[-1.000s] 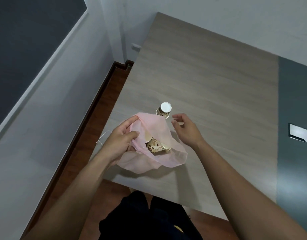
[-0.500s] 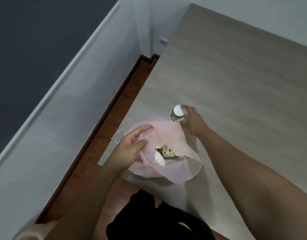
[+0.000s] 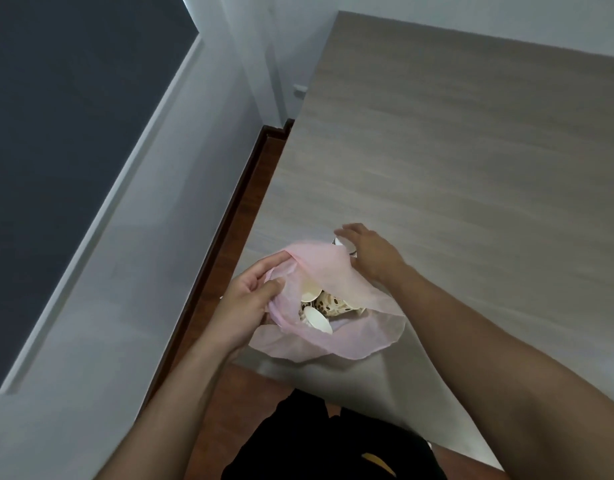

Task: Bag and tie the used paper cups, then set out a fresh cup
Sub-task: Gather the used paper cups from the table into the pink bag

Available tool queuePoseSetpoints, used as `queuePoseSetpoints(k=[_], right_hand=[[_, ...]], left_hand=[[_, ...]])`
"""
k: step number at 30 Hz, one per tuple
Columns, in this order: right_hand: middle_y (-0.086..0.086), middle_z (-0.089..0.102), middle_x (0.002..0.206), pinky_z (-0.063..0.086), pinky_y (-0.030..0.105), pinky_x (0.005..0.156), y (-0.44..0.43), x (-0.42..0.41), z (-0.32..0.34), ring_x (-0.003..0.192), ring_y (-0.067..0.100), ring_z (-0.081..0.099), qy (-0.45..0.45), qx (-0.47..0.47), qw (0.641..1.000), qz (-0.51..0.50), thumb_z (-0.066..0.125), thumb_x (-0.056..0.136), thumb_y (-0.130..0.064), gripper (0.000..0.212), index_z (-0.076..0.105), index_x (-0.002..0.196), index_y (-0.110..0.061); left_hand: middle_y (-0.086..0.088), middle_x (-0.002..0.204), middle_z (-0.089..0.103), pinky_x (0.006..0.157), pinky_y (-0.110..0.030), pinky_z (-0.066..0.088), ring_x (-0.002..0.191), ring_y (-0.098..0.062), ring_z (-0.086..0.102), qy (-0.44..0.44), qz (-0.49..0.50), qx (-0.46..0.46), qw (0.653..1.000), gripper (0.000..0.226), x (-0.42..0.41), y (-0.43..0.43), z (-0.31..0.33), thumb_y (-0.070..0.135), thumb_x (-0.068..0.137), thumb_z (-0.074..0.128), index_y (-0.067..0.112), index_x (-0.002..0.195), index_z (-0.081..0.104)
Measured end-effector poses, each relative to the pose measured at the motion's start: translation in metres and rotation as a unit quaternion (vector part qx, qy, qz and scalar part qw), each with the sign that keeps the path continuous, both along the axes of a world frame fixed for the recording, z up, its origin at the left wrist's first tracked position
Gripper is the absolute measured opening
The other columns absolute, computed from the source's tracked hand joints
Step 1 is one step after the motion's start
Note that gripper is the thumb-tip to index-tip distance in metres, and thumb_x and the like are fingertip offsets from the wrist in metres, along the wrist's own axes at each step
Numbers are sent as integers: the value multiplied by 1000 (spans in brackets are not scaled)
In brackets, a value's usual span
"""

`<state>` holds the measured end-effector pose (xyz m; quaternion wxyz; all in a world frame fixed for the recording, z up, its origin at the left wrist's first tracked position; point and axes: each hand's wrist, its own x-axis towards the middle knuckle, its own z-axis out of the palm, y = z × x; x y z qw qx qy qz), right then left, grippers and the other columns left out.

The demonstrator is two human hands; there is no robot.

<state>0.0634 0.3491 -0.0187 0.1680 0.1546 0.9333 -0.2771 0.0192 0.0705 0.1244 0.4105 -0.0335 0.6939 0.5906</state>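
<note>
Right hand (image 3: 371,254) has shifted from the cup's side to over its top. Its fingers (image 3: 348,232) curl round the cup (image 3: 340,242), which stands on the surface (image 3: 471,168) just past the far rim of the pink bag (image 3: 333,344), mostly hidden, axis apparently upright. Left hand (image 3: 250,299) pinches the bag's left rim, mouth held open upward, used cups (image 3: 328,303) tipped inside. From the right fingers the mouth lies near, back toward the body and slightly left.
</note>
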Motion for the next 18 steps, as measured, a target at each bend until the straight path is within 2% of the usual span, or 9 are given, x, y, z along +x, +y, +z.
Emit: queuePoseSetpoints(k=[2,4,6,8,9,11,13,16,18], right_hand=[[5,51,158,53,42,105,0,2,-2,132,35,63,9,-26,999,-47,73,100,-16,57,57,153,-24],[10,57,149,50,39,101,2,11,-2,128,36,63,21,-56,989,-137,81,94,-22,57,60,147,-20],[10,63,140,48,28,89,7,24,8,121,33,65,46,-97,963,-249,84,91,-26,55,64,142,-17],[2,70,123,51,20,76,13,36,27,108,24,69,84,-130,918,-366,80,95,-32,40,70,130,-17],[-3,74,112,55,24,75,15,41,39,101,21,73,100,-149,891,-418,76,96,-39,33,74,122,-17],[-4,77,94,65,40,81,19,54,59,81,19,75,125,-222,837,-484,66,98,-46,35,79,107,-15],[7,75,88,63,42,75,14,69,78,69,19,67,121,-336,797,-487,61,102,-40,37,82,102,-9],[12,79,95,64,40,82,-12,92,97,86,22,71,79,-469,758,-446,62,107,-29,29,82,104,-9],[16,82,107,65,43,95,-33,103,97,99,24,75,58,-498,764,-406,64,109,-25,22,80,110,-10]], left_hand=[[5,140,78,105,-40,60,130,-20,75,4,0,-1,1000,51,3,0,2,-5,110,54,30,141,75],[5,142,78,109,-44,58,132,-22,74,8,-5,-1,1000,52,5,-1,2,-4,110,55,33,140,76],[5,143,77,109,-48,59,131,-24,74,8,-16,5,1000,53,8,-3,3,-3,110,55,36,140,76],[6,142,77,98,-45,64,127,-24,77,3,-17,17,1000,54,11,-2,4,-3,111,54,35,142,74],[7,143,77,91,-42,66,125,-23,77,-1,-19,24,1000,55,12,-2,4,-3,111,54,36,144,73],[7,146,75,84,-39,67,126,-23,77,-7,-20,36,999,57,15,-2,5,-3,110,54,38,146,71],[5,148,73,86,-42,68,128,-26,76,-6,-19,41,999,59,17,0,5,-3,109,56,42,146,71],[5,148,73,91,-45,67,128,-27,76,-1,-24,55,998,60,18,6,9,-4,109,56,42,146,70],[8,152,70,91,-45,67,130,-25,75,9,-30,62,998,60,17,9,13,-3,109,56,43,147,70]])
